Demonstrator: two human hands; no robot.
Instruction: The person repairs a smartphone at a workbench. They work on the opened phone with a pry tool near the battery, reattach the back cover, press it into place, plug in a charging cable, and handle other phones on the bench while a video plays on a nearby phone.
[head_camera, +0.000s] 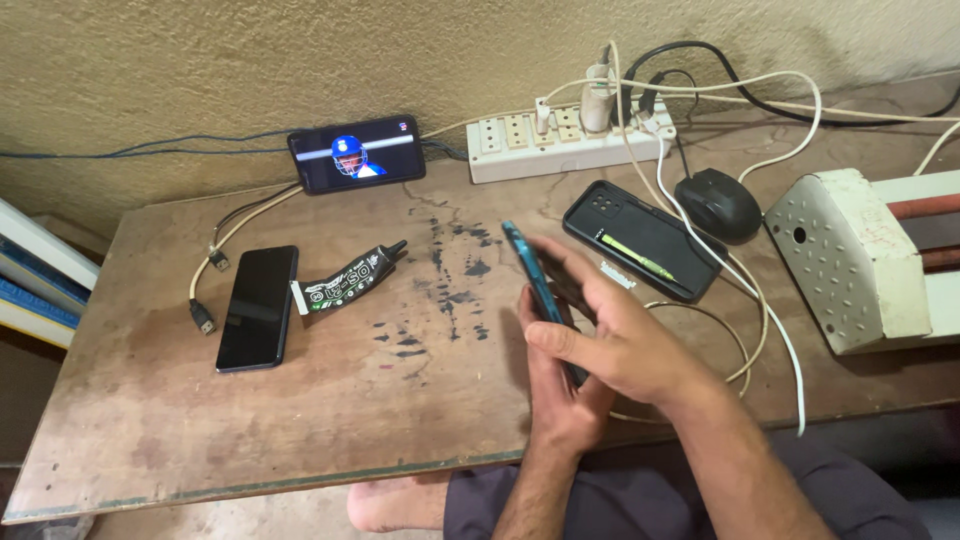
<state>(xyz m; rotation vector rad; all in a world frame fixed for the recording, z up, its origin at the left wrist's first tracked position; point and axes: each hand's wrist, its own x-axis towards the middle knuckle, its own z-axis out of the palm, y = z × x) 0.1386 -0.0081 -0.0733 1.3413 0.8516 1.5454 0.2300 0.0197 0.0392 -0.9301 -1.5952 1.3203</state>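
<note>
Rough beige plaster backs a worn wooden table (300, 400) stained with dark blotches. At the far left lies a stack of books (35, 275). Next come loose cable plugs (205, 290), a black phone (257, 307) lying face up, and a black glue tube (350, 280) just beside it. Against the wall a second phone (357, 153) leans with its screen lit. At centre the left hand (565, 395) and right hand (625, 335) both close around a blue-edged phone (528, 270), held tilted on edge above the table. Behind them sit a white power strip (560, 135), a black phone case (640, 240) holding a green pen (640, 258), a black mouse (717, 203), white cables (770, 320) and a white metal box (855, 260).
</note>
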